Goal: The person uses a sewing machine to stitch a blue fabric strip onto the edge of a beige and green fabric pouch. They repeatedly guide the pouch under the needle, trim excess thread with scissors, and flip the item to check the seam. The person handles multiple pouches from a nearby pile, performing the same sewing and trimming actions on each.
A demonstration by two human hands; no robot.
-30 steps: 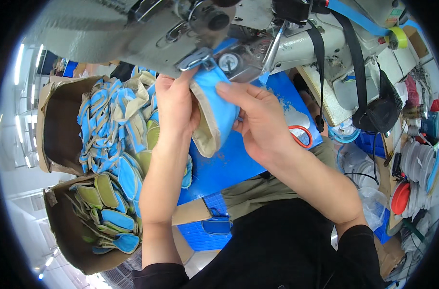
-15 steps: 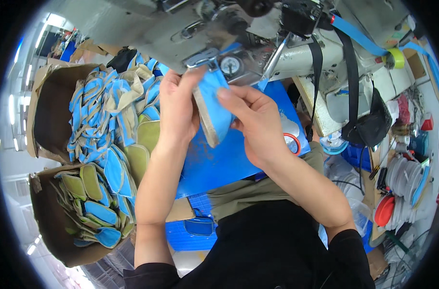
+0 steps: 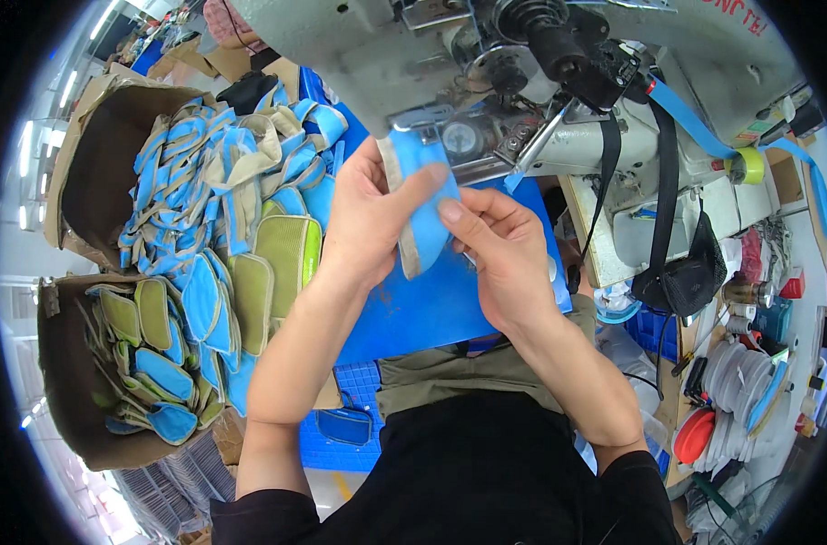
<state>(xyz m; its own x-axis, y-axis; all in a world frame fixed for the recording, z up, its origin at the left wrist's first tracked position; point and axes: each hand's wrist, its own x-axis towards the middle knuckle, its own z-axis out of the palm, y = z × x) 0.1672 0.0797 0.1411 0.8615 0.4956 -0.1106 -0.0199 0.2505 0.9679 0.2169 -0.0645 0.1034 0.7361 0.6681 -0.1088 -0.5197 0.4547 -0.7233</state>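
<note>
Both hands hold a light blue fabric piece with a beige edge strip [image 3: 422,222] below the head of a sewing machine [image 3: 540,91]. The upper end of the piece reaches the machine's metal foot area [image 3: 420,118]. My left hand [image 3: 372,213] grips it from the left, thumb lying across the blue face. On its right edge, my right hand [image 3: 495,236] pinches it between thumb and fingers. Blue binding tape [image 3: 690,113] runs through a yellow roll [image 3: 746,166] at the right of the machine. The blue work surface [image 3: 431,313] lies under the hands.
At the left, a cardboard box [image 3: 86,191] stands by a heap of blue and beige strips [image 3: 182,182]. A nearer box [image 3: 73,400] holds green and blue fabric panels [image 3: 163,368]. Black straps [image 3: 663,182] hang at the right, near stacked white reels [image 3: 736,377].
My view has shifted a little, so more of the machine shows. The left thumb now lies lower across the blue piece, and both hands still hold it.
</note>
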